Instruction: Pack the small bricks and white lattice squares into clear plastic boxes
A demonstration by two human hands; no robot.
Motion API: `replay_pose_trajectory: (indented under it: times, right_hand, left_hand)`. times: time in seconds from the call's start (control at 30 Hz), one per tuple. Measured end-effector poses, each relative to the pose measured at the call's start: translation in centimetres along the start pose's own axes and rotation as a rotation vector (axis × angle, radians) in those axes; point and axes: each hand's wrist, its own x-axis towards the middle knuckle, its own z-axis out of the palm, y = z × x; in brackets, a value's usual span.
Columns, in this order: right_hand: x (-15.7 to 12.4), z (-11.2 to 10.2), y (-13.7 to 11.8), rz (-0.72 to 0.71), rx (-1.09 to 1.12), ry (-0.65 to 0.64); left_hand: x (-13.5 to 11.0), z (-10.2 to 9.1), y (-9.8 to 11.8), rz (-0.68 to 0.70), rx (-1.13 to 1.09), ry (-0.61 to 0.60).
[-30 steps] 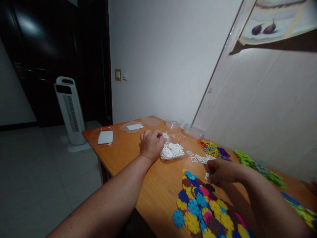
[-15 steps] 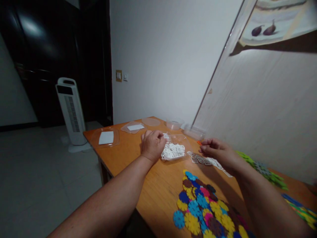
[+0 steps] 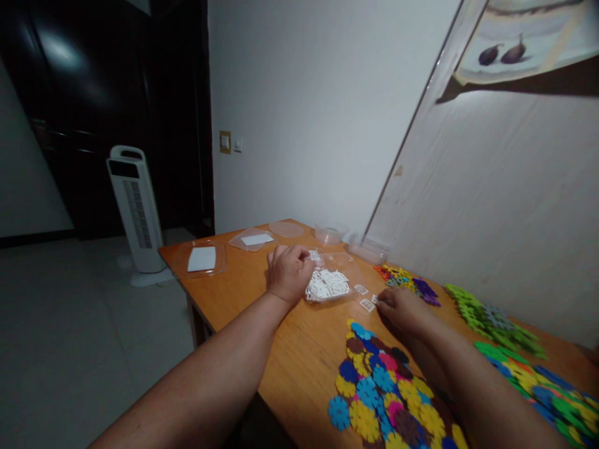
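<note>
My left hand (image 3: 290, 269) is closed at the left side of a clear plastic container (image 3: 353, 269), its fingers curled over the edge. Inside lie many small white openwork plastic pieces (image 3: 327, 284). To the right of the container, my right hand (image 3: 403, 307) is low over the table, fingers drawn together at a small white piece (image 3: 375, 299). Another white square piece (image 3: 367, 305) lies just beside the fingertips, and one more (image 3: 360, 289) is close to the container. The right palm hides the tabletop under it.
Colourful flower-shaped discs (image 3: 381, 380) spread across the wooden table (image 3: 299, 349) in front. Small mixed-colour pieces (image 3: 423, 289), green pieces (image 3: 496, 321) and multicoloured pieces (image 3: 538, 386) lie rightward. Clear lids (image 3: 219, 259) and a round tub (image 3: 330, 233) stand behind, near the wall.
My right hand has come down and nearer, onto the white pieces. Fewer white pieces show on the table beside the container. My left hand stays where it was.
</note>
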Motion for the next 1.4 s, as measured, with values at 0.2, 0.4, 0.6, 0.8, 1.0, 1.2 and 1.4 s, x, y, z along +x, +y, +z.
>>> replay_pose_trajectory:
  times: [0.2, 0.4, 0.6, 0.8, 1.0, 1.2, 1.4]
  right_hand:
    - [-0.2, -1.8, 0.2, 0.107, -0.094, 0.129]
    - [-0.1, -3.0, -0.2, 0.196, 0.736, 0.265]
    - [-0.2, -3.5, 0.5, 0.284, 0.811, 0.250]
    - [-0.2, -1.7, 3.8, 0.344, 0.017, -0.074]
    - [-0.2, -0.2, 4.3, 0.326, 0.108, -0.136]
    - [-0.8, -2.4, 2.0, 0.252, 0.720, -0.086]
    - [-0.9, -3.4, -1.1, 0.149, 1.024, 0.074]
  left_hand:
    - [0.0, -0.1, 0.0, -0.001, -0.013, -0.010]
    - [0.0, -0.1, 0.1, 0.007, -0.018, 0.006]
    - [0.0, -0.1, 0.1, 0.005, -0.019, -0.005]
    - [0.1, -0.2, 0.1, 0.000, -0.015, -0.011]
    - [0.1, -0.2, 0.2, -0.003, -0.007, -0.010]
    - [0.0, -0.1, 0.2, 0.007, -0.010, 0.005]
    - [0.0, -0.2, 0.1, 0.004, -0.014, -0.007]
